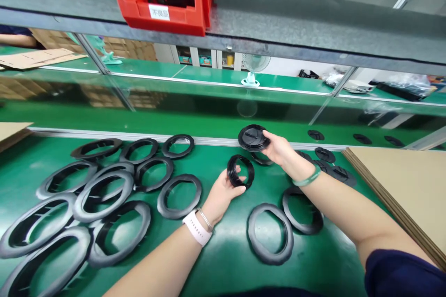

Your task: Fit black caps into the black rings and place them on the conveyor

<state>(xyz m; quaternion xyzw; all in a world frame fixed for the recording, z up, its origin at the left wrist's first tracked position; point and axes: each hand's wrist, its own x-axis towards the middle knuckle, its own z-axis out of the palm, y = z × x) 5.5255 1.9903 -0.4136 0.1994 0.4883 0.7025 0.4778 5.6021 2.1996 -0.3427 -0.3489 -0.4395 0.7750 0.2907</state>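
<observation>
My left hand (223,197) is shut on a small black plastic ring (240,171), gripping it upright by its lower edge. My right hand (278,148) holds a round black plastic lid (253,138) by its rim, tilted up above the belt. Another black piece (261,161) lies partly hidden under that lid. Several large black rubber rings (179,196) lie on the green conveyor belt (223,246) left of my hands. Two more rings (302,210) lie just below my right forearm. Several black lids (341,176) sit beyond my right wrist.
A red plastic bin (167,14) with black parts inside sits on a grey metal shelf (313,32) overhead. A stack of cardboard sheets (400,190) lies at the right. An aluminium rail (139,134) edges the belt's far side, and a small fan (254,67) stands beyond it.
</observation>
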